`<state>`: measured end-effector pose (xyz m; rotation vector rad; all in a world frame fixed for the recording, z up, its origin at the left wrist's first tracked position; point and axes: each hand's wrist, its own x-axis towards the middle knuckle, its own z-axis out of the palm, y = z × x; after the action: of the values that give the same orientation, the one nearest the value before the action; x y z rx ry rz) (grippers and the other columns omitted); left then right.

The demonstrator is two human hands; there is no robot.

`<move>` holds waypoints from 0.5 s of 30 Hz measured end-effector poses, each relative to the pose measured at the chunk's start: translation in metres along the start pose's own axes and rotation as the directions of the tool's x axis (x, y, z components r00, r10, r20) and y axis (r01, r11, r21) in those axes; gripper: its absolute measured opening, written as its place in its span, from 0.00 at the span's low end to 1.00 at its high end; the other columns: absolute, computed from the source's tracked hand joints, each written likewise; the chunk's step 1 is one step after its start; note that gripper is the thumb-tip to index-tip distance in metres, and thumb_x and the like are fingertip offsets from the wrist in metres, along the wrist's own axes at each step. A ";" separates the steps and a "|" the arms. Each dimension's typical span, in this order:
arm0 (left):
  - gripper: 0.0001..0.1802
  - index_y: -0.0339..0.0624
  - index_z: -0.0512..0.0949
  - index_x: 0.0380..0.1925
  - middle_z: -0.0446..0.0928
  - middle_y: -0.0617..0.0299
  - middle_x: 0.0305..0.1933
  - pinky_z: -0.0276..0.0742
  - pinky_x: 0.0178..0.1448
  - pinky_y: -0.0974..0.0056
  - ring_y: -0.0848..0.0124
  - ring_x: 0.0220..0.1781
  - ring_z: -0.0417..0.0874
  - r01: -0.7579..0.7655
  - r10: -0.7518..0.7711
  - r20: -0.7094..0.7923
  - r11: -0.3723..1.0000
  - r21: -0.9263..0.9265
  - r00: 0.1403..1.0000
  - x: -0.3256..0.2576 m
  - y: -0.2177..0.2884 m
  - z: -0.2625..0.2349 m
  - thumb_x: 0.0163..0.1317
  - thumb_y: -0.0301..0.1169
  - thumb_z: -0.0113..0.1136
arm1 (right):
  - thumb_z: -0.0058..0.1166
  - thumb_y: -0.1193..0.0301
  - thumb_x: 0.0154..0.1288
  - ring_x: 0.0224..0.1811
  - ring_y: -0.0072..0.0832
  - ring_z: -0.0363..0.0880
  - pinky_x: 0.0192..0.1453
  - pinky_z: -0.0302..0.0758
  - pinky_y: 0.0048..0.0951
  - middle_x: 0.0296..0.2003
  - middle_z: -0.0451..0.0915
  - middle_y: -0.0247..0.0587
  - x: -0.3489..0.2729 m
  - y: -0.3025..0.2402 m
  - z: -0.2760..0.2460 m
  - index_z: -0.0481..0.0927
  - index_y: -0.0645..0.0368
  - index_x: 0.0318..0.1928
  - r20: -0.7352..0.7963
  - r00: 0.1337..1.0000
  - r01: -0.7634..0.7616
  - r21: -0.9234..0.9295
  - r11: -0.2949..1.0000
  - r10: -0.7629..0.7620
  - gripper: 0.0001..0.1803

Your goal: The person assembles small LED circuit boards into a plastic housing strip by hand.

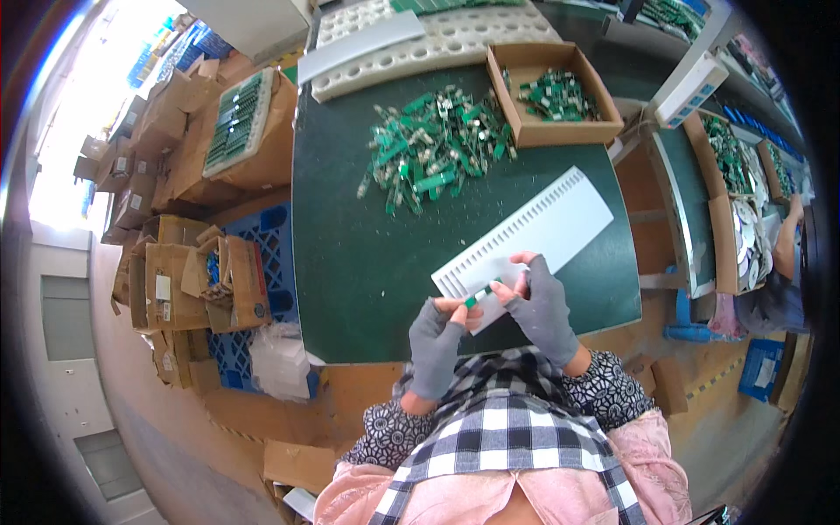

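Note:
Both my hands wear grey fingerless gloves and meet over the near end of a white slotted tray [551,226]. Between them is a small green circuit board [472,301] with a pale part on it. My left hand [435,343] pinches its left end with thumb and fingertips. At the other end, the thumb and fingers of my right hand [541,308] close on it. A few slots at the tray's left end look filled with thin dark pieces; the long row beyond shows as open notches. Further off lies a loose heap of similar green boards [437,149].
A cardboard box [569,133] with more green boards stands at the far right of the green table [350,289]. White foam trays [367,83] line the back edge. Cartons [166,280] and a blue pallet [278,289] stand left. Another person's arm [787,236] shows far right.

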<state>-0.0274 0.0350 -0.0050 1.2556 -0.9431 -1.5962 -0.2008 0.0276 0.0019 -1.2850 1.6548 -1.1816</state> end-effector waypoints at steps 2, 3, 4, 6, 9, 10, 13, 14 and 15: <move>0.07 0.31 0.75 0.42 0.83 0.52 0.41 0.82 0.47 0.67 0.72 0.41 0.84 0.039 -0.040 0.073 0.999 0.011 0.997 0.002 0.002 -0.002 0.73 0.26 0.52 | 0.64 0.67 0.66 0.19 0.16 0.69 0.24 0.66 0.23 0.19 0.70 0.28 0.010 0.000 -0.014 0.79 0.64 0.41 0.016 0.999 0.029 -0.038 0.999 -0.028 0.13; 0.08 0.31 0.75 0.43 0.83 0.52 0.42 0.82 0.48 0.67 0.72 0.41 0.84 0.046 -0.045 0.137 0.999 -0.008 0.989 0.008 0.005 -0.002 0.72 0.26 0.52 | 0.62 0.68 0.67 0.19 0.14 0.69 0.23 0.66 0.21 0.20 0.71 0.27 0.016 -0.004 -0.024 0.79 0.63 0.41 0.220 0.972 -0.120 0.136 0.983 0.088 0.11; 0.08 0.31 0.75 0.43 0.83 0.52 0.42 0.82 0.48 0.66 0.72 0.41 0.84 0.061 -0.055 0.200 0.998 -0.023 0.978 0.010 0.012 0.000 0.72 0.26 0.52 | 0.61 0.68 0.68 0.19 0.13 0.69 0.23 0.66 0.19 0.21 0.73 0.25 0.020 -0.009 -0.032 0.80 0.62 0.40 0.434 0.886 -0.299 0.267 0.916 0.163 0.09; 0.08 0.31 0.75 0.44 0.83 0.54 0.43 0.81 0.46 0.67 0.72 0.41 0.83 -0.112 0.092 0.224 0.990 0.082 0.970 0.029 0.027 -0.002 0.71 0.25 0.54 | 0.56 0.66 0.72 0.20 0.10 0.67 0.24 0.64 0.16 0.23 0.76 0.26 0.040 -0.013 -0.046 0.81 0.61 0.37 0.273 0.961 -0.145 0.345 0.927 0.048 0.11; 0.13 0.37 0.78 0.46 0.81 0.56 0.47 0.79 0.49 0.66 0.67 0.46 0.83 -0.477 0.456 0.242 0.519 0.709 0.856 0.075 0.051 -0.005 0.61 0.23 0.64 | 0.55 0.65 0.72 0.20 0.10 0.66 0.24 0.63 0.15 0.25 0.76 0.26 0.098 -0.034 -0.082 0.82 0.60 0.41 -0.049 0.992 0.126 0.325 0.937 -0.116 0.11; 0.13 0.37 0.78 0.46 0.81 0.56 0.47 0.79 0.49 0.66 0.67 0.46 0.83 -0.485 0.461 0.248 0.516 0.706 0.852 0.091 0.058 -0.001 0.61 0.23 0.64 | 0.54 0.66 0.72 0.20 0.10 0.65 0.24 0.63 0.15 0.24 0.75 0.26 0.117 -0.038 -0.093 0.82 0.62 0.42 -0.122 0.984 0.156 0.248 0.956 -0.129 0.11; 0.17 0.39 0.79 0.45 0.79 0.55 0.49 0.76 0.55 0.59 0.59 0.52 0.79 -0.570 0.650 0.401 0.062 0.819 0.645 0.137 0.062 0.006 0.54 0.27 0.69 | 0.58 0.68 0.70 0.21 0.12 0.65 0.25 0.65 0.17 0.22 0.72 0.26 0.148 -0.035 -0.106 0.78 0.64 0.49 -0.281 0.924 0.279 0.027 0.960 -0.260 0.13; 0.17 0.40 0.80 0.43 0.78 0.57 0.50 0.75 0.57 0.57 0.57 0.54 0.77 -0.475 0.639 0.397 -0.057 0.878 0.659 0.151 0.058 0.004 0.52 0.29 0.69 | 0.60 0.68 0.70 0.21 0.12 0.65 0.26 0.66 0.18 0.22 0.71 0.26 0.153 -0.035 -0.104 0.76 0.65 0.51 -0.338 0.859 0.356 -0.145 0.923 -0.384 0.16; 0.18 0.41 0.80 0.42 0.76 0.58 0.50 0.73 0.59 0.55 0.56 0.55 0.75 -0.367 0.629 0.390 -0.174 0.914 0.673 0.163 0.053 0.002 0.50 0.31 0.70 | 0.62 0.69 0.68 0.22 0.13 0.65 0.27 0.67 0.20 0.22 0.70 0.29 0.147 -0.036 -0.100 0.74 0.64 0.54 -0.298 0.874 0.380 -0.074 0.922 -0.384 0.19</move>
<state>-0.0383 -0.1358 -0.0072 1.4350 -2.2442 0.1735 -0.3174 -0.0950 0.0671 -1.5488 1.6670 -1.6840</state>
